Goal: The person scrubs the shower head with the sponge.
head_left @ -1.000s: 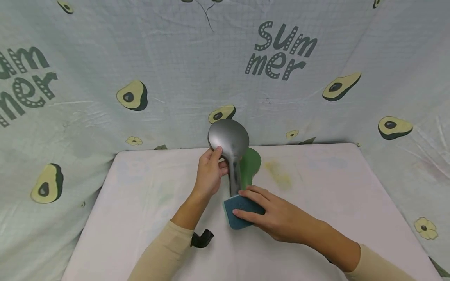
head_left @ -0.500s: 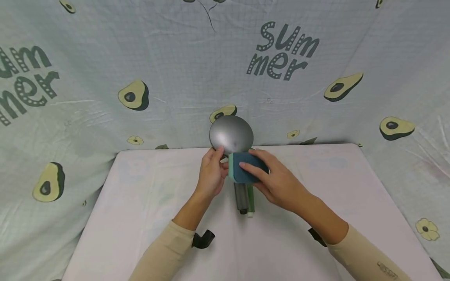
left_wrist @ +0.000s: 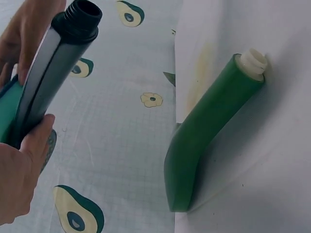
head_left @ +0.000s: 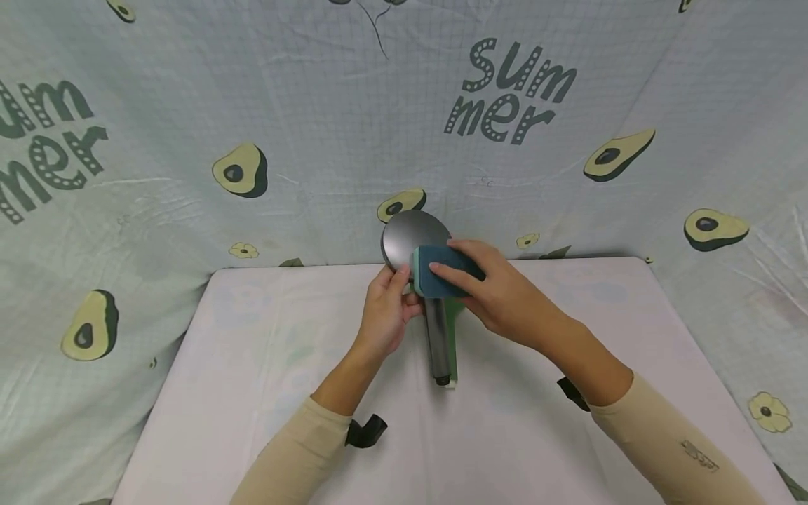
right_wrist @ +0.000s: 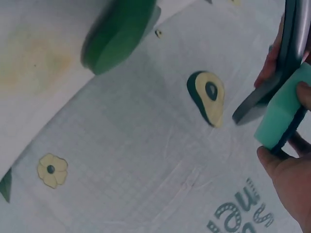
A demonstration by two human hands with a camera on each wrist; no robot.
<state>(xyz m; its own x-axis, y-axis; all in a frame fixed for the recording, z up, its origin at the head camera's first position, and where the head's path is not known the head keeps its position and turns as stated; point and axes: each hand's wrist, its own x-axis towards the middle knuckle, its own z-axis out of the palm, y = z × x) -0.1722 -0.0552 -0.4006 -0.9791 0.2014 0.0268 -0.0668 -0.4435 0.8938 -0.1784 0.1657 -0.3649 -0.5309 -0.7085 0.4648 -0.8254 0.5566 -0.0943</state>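
Note:
A grey hand shower head [head_left: 404, 235] is held up over the table, its round smooth side in view and its handle slanting down. My left hand [head_left: 381, 315] grips it near the neck. In the left wrist view the black threaded end of its handle [left_wrist: 77, 22] points up. My right hand [head_left: 508, 301] pinches a sponge [head_left: 434, 286], dark blue on one face and mint green on the other. The sponge overlaps the shower head's lower round part and neck. A green shower head [left_wrist: 209, 121] with a white threaded end lies on the table behind, mostly hidden in the head view.
The table [head_left: 265, 351] has a pale pinkish cloth with a yellowish stain. A patterned curtain [head_left: 315, 140] with avocados and lettering rises behind and beside it. Dark wrist-worn pieces [head_left: 366, 431] stick out by both wrists.
The sponge in my right hand has gone up from the handle's lower end to the neck, then onto the round part. My left hand keeps its grip, and the shower head has tilted slightly.

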